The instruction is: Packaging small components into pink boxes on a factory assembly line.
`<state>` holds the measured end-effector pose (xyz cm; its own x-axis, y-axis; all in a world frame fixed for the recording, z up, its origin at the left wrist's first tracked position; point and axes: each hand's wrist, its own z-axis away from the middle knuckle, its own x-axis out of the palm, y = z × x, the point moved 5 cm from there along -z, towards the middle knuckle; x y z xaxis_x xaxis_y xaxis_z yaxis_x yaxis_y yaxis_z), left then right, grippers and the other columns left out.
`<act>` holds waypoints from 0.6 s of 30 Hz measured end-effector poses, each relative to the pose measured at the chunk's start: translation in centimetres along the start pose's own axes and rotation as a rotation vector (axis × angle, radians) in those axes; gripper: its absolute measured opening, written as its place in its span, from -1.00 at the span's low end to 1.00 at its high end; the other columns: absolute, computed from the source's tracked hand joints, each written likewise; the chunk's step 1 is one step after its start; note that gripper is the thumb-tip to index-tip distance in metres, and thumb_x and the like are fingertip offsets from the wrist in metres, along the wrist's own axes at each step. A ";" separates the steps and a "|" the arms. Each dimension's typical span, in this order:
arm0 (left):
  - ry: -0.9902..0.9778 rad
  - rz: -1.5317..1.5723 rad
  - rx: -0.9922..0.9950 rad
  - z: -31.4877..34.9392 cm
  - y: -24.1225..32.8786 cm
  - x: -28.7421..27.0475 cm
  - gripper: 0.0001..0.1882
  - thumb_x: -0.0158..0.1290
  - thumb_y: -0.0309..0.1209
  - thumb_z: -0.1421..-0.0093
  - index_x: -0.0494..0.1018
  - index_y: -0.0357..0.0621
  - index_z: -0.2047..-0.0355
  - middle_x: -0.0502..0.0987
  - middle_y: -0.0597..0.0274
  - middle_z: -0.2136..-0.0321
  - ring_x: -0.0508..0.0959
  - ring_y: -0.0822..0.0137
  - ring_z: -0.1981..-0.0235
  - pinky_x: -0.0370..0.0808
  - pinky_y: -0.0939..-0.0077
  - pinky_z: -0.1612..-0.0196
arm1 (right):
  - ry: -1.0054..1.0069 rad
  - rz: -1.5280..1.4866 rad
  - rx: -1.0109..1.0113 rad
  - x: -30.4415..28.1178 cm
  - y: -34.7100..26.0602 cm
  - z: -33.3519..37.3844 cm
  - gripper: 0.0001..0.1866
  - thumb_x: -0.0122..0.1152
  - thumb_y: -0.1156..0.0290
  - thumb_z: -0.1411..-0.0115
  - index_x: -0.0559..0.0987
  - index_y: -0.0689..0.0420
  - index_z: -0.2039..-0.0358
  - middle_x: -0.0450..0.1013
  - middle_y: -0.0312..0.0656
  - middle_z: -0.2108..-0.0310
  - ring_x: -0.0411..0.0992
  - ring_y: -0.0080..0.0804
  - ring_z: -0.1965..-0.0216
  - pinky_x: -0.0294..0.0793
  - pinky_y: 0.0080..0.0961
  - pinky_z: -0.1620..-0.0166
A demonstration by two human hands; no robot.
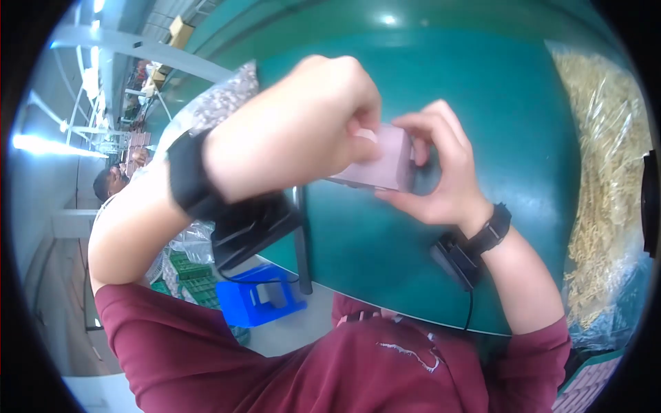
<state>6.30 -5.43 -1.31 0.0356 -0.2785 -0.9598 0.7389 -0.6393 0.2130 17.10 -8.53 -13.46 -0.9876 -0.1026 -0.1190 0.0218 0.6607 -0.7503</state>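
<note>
A pale mauve, box-shaped plastic piece (389,165) is held just above the green tabletop (413,255). My right hand (447,168) grips its right end, thumb below and fingers above. My left hand (344,110) reaches over from the left, its fingers curled and pinched against the top of the box. Between those fingertips shows a small whitish piece (365,135), blurred and mostly covered. I cannot tell whether that piece is attached to the box.
A clear bag of small greyish parts (224,102) lies left of my left forearm. On the right is a clear bag of yellowish parts (599,179). Below the table's left edge are a blue plastic bin (251,303) and green crates (193,272). Another person (113,182) is farther left.
</note>
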 end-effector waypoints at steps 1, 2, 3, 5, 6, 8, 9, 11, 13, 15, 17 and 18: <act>-0.052 0.094 -0.035 0.2 -0.4 0.0 -0.89 0.22 -0.52 0.02 0.53 -0.33 0.51 0.52 0.12 0.61 0.56 0.35 0.56 0.49 0.54 0.43 | -0.011 0.008 0.004 0.2 -0.2 0.0 -0.33 0.49 0.30 0.34 0.48 0.14 0.12 0.25 -0.25 0.37 0.22 -0.51 0.49 0.27 -0.60 0.43; -0.109 0.198 -0.051 0.0 -0.6 0.1 -0.86 0.22 -0.49 0.01 0.54 -0.34 0.49 0.53 0.11 0.61 0.56 0.33 0.56 0.49 0.53 0.42 | -0.016 0.031 0.018 0.1 -0.2 0.1 -0.35 0.50 0.31 0.33 0.47 0.13 0.14 0.25 -0.26 0.37 0.22 -0.51 0.49 0.30 -0.60 0.43; -0.079 0.186 -0.038 0.1 -0.8 -0.4 -0.86 0.22 -0.49 0.01 0.54 -0.34 0.49 0.53 0.11 0.61 0.56 0.33 0.56 0.49 0.53 0.42 | -0.019 0.054 0.035 -0.1 -0.1 0.0 -0.36 0.51 0.31 0.32 0.47 0.13 0.15 0.25 -0.27 0.36 0.22 -0.51 0.50 0.32 -0.60 0.43; -0.041 0.118 0.092 0.5 -0.6 -1.1 -0.87 0.22 -0.49 0.00 0.55 -0.33 0.47 0.52 0.11 0.63 0.56 0.32 0.55 0.49 0.53 0.42 | -0.013 0.066 0.018 0.1 -0.5 -0.1 -0.35 0.52 0.31 0.32 0.47 0.13 0.15 0.25 -0.27 0.37 0.22 -0.51 0.49 0.32 -0.60 0.43; -0.027 0.085 0.156 0.7 -0.3 -1.1 -0.87 0.21 -0.49 0.00 0.56 -0.33 0.46 0.52 0.10 0.63 0.56 0.32 0.55 0.49 0.53 0.42 | -0.004 0.063 0.018 0.1 -0.5 -0.1 -0.35 0.52 0.30 0.33 0.47 0.13 0.14 0.25 -0.27 0.37 0.22 -0.51 0.49 0.32 -0.60 0.43; -0.003 0.052 0.184 0.8 0.0 -1.1 -0.87 0.21 -0.49 -0.01 0.56 -0.33 0.46 0.52 0.11 0.63 0.56 0.33 0.55 0.49 0.54 0.42 | 0.004 0.059 0.018 0.1 -0.6 -0.3 -0.34 0.53 0.30 0.33 0.47 0.13 0.14 0.25 -0.27 0.37 0.22 -0.51 0.49 0.31 -0.60 0.43; 0.011 0.022 0.207 0.8 0.2 -1.0 -0.87 0.20 -0.49 -0.02 0.56 -0.34 0.46 0.53 0.11 0.64 0.56 0.33 0.56 0.49 0.55 0.43 | 0.001 0.061 0.017 0.1 -0.6 -0.2 -0.34 0.53 0.29 0.33 0.47 0.13 0.14 0.25 -0.27 0.38 0.23 -0.51 0.48 0.31 -0.60 0.43; 0.020 -0.005 0.229 0.7 0.4 -0.7 -0.87 0.20 -0.49 -0.03 0.56 -0.34 0.46 0.53 0.11 0.64 0.56 0.34 0.56 0.49 0.55 0.43 | -0.005 0.061 0.020 0.0 -0.5 0.0 -0.34 0.53 0.29 0.32 0.47 0.13 0.14 0.25 -0.27 0.38 0.23 -0.50 0.48 0.31 -0.60 0.42; -0.069 0.034 0.096 0.5 0.2 -0.6 -0.88 0.19 -0.50 -0.03 0.55 -0.36 0.48 0.54 0.12 0.62 0.56 0.37 0.57 0.48 0.57 0.45 | -0.005 0.064 0.016 0.0 -0.5 0.0 -0.34 0.53 0.28 0.32 0.47 0.13 0.14 0.25 -0.27 0.38 0.23 -0.50 0.47 0.32 -0.59 0.42; -0.129 0.065 0.020 0.3 0.0 -0.3 -0.88 0.19 -0.51 -0.04 0.55 -0.37 0.48 0.54 0.13 0.62 0.55 0.38 0.58 0.48 0.58 0.45 | -0.003 0.075 -0.004 -0.1 -0.4 -0.2 -0.34 0.53 0.28 0.31 0.46 0.13 0.14 0.24 -0.26 0.38 0.23 -0.49 0.47 0.32 -0.58 0.42; -0.128 0.126 -0.027 0.2 -0.3 -0.3 -0.87 0.19 -0.51 -0.05 0.54 -0.39 0.49 0.54 0.15 0.63 0.54 0.41 0.59 0.47 0.59 0.47 | -0.009 0.073 -0.002 0.0 -0.3 -0.3 -0.35 0.53 0.27 0.30 0.46 0.13 0.14 0.24 -0.26 0.38 0.23 -0.48 0.47 0.32 -0.58 0.42; -0.127 0.156 -0.051 0.1 -0.5 -0.3 -0.86 0.19 -0.51 -0.05 0.53 -0.40 0.50 0.54 0.16 0.63 0.54 0.43 0.60 0.46 0.60 0.48 | -0.012 0.081 -0.016 0.0 -0.4 -0.4 -0.35 0.52 0.27 0.29 0.46 0.14 0.14 0.24 -0.26 0.38 0.24 -0.48 0.47 0.32 -0.57 0.42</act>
<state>5.87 -5.08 -1.16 0.0694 -0.4613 -0.8845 0.7645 -0.5450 0.3442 17.06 -8.46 -12.93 -0.9807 -0.0571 -0.1869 0.0991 0.6790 -0.7275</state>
